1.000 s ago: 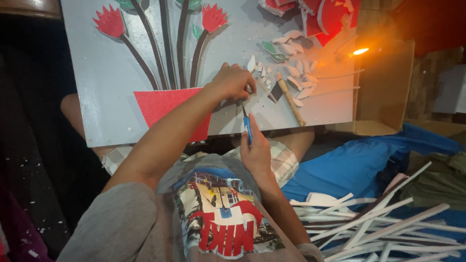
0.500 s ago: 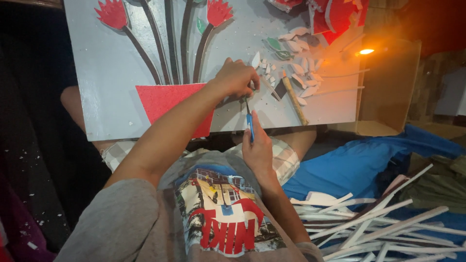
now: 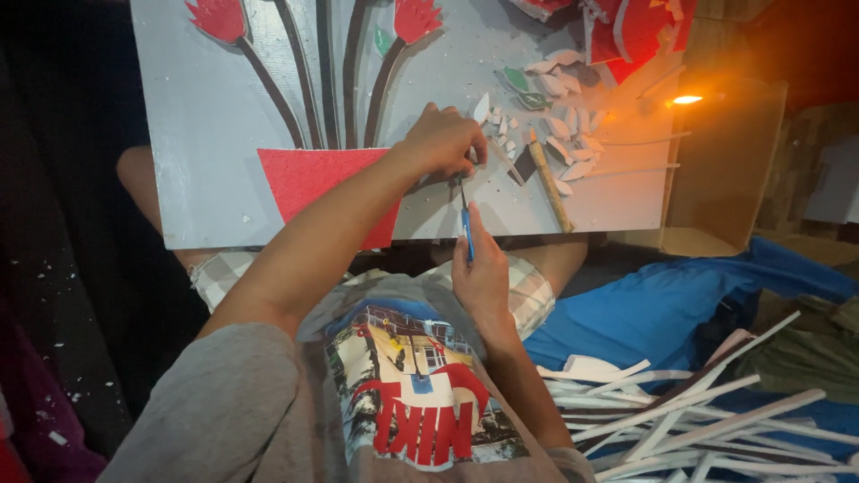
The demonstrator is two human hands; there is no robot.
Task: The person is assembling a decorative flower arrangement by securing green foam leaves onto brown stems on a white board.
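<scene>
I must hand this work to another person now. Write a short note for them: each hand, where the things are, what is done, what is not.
Left hand: pressed on the grey board, fingers curled on something small I cannot make out.
Right hand: grip closed on a blue-handled knife, tip up at the board near the left hand.
Board rests on the lap. On it: red vase shape, dark stems, red flowers, loose white petal pieces, a wooden stick.
White foam strips lie at the right.
Done: vase, stems and flowers are on the board.
Left: the loose pieces are not yet placed.
</scene>
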